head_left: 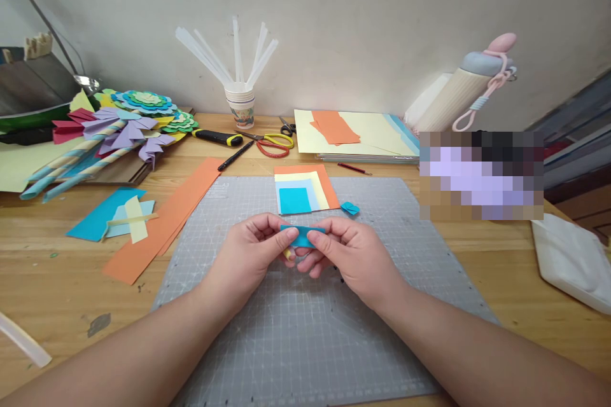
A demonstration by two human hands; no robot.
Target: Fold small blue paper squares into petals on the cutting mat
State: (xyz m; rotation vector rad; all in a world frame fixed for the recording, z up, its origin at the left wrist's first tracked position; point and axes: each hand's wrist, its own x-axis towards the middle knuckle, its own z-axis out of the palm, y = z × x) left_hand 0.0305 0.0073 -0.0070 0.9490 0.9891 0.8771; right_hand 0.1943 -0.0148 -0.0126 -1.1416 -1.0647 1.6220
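Observation:
Between my two hands is a small folded piece of blue paper [302, 238], held level above the grey cutting mat [305, 343]. My left hand [260, 245] pinches its left end, thumb on the near face. At the right end, my right hand [346, 248] grips it the same way, its lower fingers curled beneath. A bit of something yellow shows by my left fingers. Just beyond lies a stack of paper squares [327, 187] in orange, yellow, light blue and blue, largest at the bottom. A small folded blue paper piece [350, 208] rests to the right of the stack.
Orange strips [167, 222] and paper scraps [114, 216] lie left. Behind are a box cutter [217, 137], scissors [272, 143], a pen [235, 156], a paper cup of white sticks [240, 108] and paper sheets [372, 133]. Paper flowers [119, 127] stand far left; a bottle [458, 89] leans right.

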